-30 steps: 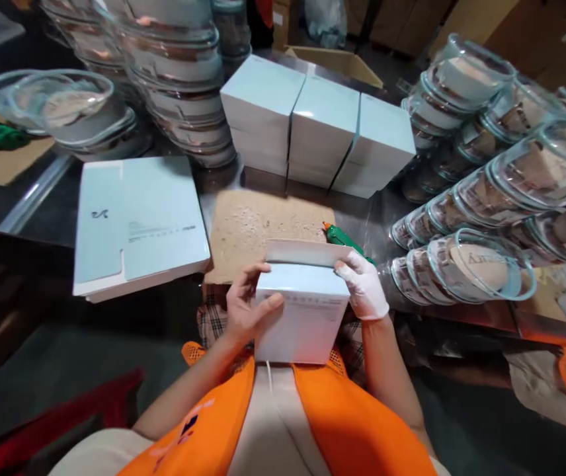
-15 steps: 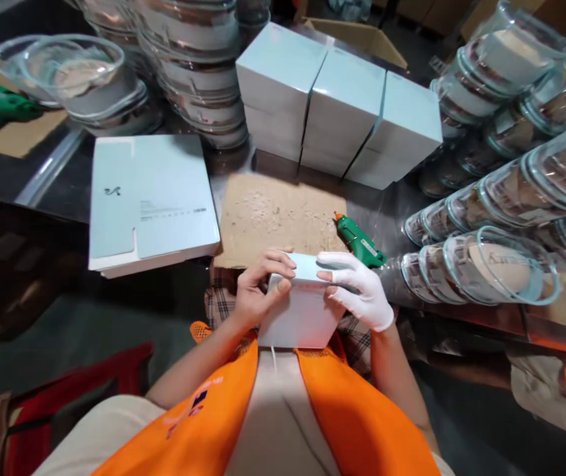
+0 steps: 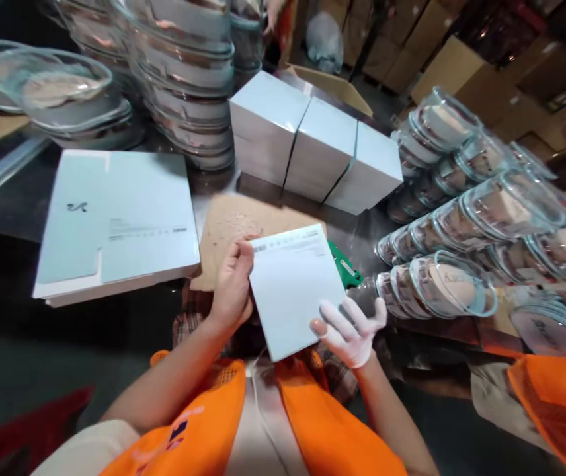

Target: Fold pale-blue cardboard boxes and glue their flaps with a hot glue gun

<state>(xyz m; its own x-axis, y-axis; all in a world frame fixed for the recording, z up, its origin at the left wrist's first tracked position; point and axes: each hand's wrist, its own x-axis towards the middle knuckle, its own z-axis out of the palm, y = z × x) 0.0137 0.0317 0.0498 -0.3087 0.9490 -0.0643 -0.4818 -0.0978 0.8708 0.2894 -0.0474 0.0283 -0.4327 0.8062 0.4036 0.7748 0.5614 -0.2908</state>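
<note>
A square white box (image 3: 295,291) is tilted in front of my chest, its face with a barcode and small print along the upper edge turned up. My bare left hand (image 3: 233,287) is closed on the box's upper left edge. At the lower right corner, my right hand (image 3: 350,330) wears a white glove with a bare thumb tip. That thumb rests on the box while the other fingers are spread. Behind the box a green glue gun (image 3: 345,264) is partly hidden, lying beside a glue-marked cardboard sheet (image 3: 221,228).
Flat pale blue printed cartons (image 3: 147,198) are stacked at left. A block of white boxes (image 3: 320,152) stands at the back. Stacked clear round containers (image 3: 184,99) rise behind, and rows of similar clear containers (image 3: 442,221) lie at right. Another person's orange vest (image 3: 558,390) shows at far right.
The box has turned so its printed face shows, and it is tilted. My left hand moved to its left edge; my right fingers have spread away from the top. The view has shifted rightward.
</note>
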